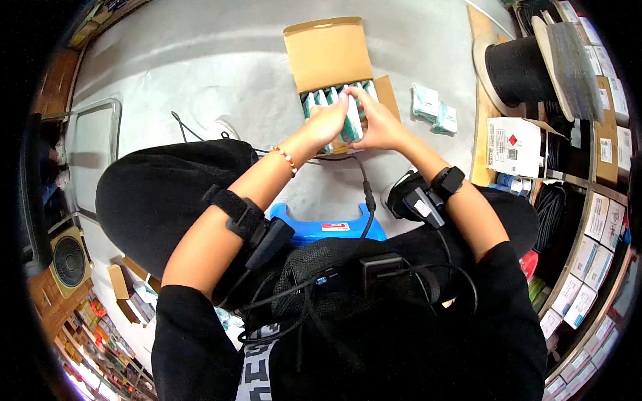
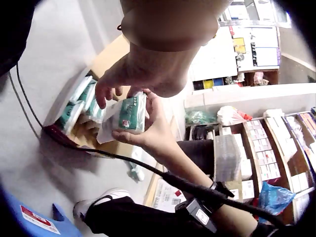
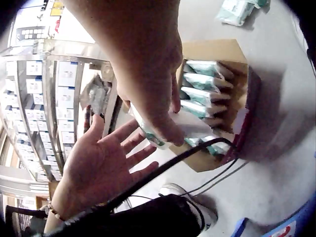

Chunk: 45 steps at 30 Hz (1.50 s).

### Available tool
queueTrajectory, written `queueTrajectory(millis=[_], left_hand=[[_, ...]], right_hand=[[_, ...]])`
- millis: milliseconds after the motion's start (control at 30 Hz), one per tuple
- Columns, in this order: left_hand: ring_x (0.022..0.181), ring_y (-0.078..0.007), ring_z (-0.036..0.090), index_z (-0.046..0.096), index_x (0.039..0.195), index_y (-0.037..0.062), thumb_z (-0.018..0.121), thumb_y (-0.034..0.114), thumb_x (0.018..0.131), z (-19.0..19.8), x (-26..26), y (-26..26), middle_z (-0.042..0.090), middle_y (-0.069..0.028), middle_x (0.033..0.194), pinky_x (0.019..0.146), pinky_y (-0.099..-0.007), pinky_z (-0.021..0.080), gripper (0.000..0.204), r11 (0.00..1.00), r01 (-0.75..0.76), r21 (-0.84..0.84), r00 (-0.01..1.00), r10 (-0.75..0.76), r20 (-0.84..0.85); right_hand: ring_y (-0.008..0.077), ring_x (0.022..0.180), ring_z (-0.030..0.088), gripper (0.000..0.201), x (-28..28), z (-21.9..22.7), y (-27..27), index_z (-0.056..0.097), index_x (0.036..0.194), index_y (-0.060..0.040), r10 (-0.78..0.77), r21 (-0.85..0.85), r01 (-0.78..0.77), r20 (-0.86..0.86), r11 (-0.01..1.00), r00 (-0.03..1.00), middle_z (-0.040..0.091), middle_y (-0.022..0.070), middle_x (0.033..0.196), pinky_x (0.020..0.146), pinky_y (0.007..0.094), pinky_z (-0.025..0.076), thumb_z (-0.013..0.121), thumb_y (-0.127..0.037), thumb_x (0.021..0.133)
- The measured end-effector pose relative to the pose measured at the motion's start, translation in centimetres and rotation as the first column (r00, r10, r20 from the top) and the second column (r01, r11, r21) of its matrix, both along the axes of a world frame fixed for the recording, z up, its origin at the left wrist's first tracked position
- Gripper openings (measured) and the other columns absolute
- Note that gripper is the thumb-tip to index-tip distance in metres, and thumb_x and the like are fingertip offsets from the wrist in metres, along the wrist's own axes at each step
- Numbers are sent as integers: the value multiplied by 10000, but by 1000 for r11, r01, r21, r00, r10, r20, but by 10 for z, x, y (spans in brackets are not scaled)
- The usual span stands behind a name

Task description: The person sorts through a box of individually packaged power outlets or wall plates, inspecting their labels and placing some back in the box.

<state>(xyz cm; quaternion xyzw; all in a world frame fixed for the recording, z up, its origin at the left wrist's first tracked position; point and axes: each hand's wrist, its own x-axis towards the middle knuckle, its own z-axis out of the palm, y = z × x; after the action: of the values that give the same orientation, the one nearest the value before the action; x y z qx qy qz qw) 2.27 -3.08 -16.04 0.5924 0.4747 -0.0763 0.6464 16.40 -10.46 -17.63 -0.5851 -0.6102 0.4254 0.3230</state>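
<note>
My right hand point(image 1: 378, 127) grips a green-and-white plastic-wrapped packet point(image 2: 131, 113) by its sides, over the near part of an open cardboard box point(image 1: 328, 53). Close on the packet's other side is my left hand point(image 3: 101, 160). Its fingers are spread and the palm faces up in the right wrist view, with nothing in its grasp. Similar packets point(image 3: 205, 83) stand on edge in a row inside the box, partly hidden by my hands in the head view. The box's lid is folded back away from me, and a side flap sticks out to the right.
Two loose packets point(image 1: 425, 101) lie on the grey floor right of the box. A blue plastic stool point(image 1: 301, 230) is close in front of me. A black cable point(image 1: 366, 190) runs near the box. At right are a cable spool point(image 1: 515, 70), a white carton point(image 1: 505, 157) and loaded shelves.
</note>
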Motion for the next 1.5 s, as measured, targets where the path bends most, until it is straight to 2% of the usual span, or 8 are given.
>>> queueTrajectory(millis=[267, 533, 733, 833, 933, 1067, 1200, 1500], left_hand=[[910, -239, 484, 326, 1262, 85, 245, 560, 850, -49, -2, -14, 371, -98, 1243, 764, -314, 444, 634, 901, -188, -391, 967, 240, 87], [952, -269, 487, 334, 1252, 20, 354, 506, 843, -56, 5, -19, 433, -172, 1159, 774, -321, 455, 635, 906, -271, -327, 949, 308, 69], [699, -168, 529, 307, 1269, -24, 529, 290, 768, -106, 6, -29, 486, -158, 1055, 596, -283, 471, 631, 976, -200, -88, 979, 201, 11], [1076, -353, 425, 374, 1221, -33, 527, 347, 684, -107, 8, -31, 333, -307, 1186, 875, -354, 386, 675, 950, -274, -150, 961, 276, -10], [1079, -352, 417, 375, 1221, -33, 528, 340, 675, -111, 10, -34, 331, -306, 1193, 887, -354, 375, 679, 961, -262, -87, 965, 260, -32], [1087, -345, 406, 389, 1206, -45, 521, 319, 687, -106, 12, -36, 414, -307, 1133, 893, -347, 362, 648, 963, -265, -54, 964, 267, 21], [663, -146, 502, 313, 1269, -4, 466, 237, 797, -129, 17, -46, 550, -99, 855, 626, -256, 431, 551, 927, -369, -65, 928, 371, 15], [1230, -347, 195, 173, 1314, 93, 368, 404, 870, -100, 18, -49, 185, -127, 1356, 1004, -442, 159, 576, 666, -488, -564, 792, 610, 35]], right_hand=[[248, 1017, 494, 876, -2, -53, -8, 258, 1236, -91, 6, -104, -16, -99, 994, 995, 389, 121, 1164, 805, 360, 470, 736, -31, 505], [303, 1100, 415, 882, -5, -73, -10, 276, 1247, -69, -6, -49, 13, 144, 999, 990, 360, 130, 1247, 849, 353, 412, 734, -59, 493], [326, 1153, 344, 906, -11, -96, -13, 258, 1259, -65, 4, 71, -23, 246, 997, 969, 350, 153, 1216, 904, 387, 362, 744, -78, 495], [353, 1138, 330, 941, -10, -89, -18, 206, 1279, -57, 27, -141, 7, 239, 990, 971, 321, 184, 1182, 907, 404, 352, 749, -95, 512], [349, 1107, 345, 973, -12, -90, -24, 155, 1300, -85, -48, -79, 56, 101, 995, 994, 297, 191, 1158, 911, 399, 346, 754, -97, 533], [232, 965, 491, 935, -10, -98, -33, 173, 1278, -83, -302, -430, 155, -299, 890, 905, 370, 128, 1107, 818, 325, 426, 732, -65, 530], [196, 969, 528, 562, -6, -105, -31, 367, 1183, -8, -370, -436, 186, -384, 880, 846, 472, 106, 1090, 754, 305, 468, 615, -20, 678], [173, 773, 620, 292, -20, -133, -32, 559, 986, 30, -477, -326, 403, -188, 855, 859, 624, 139, 880, 675, 267, 485, 576, -53, 706]])
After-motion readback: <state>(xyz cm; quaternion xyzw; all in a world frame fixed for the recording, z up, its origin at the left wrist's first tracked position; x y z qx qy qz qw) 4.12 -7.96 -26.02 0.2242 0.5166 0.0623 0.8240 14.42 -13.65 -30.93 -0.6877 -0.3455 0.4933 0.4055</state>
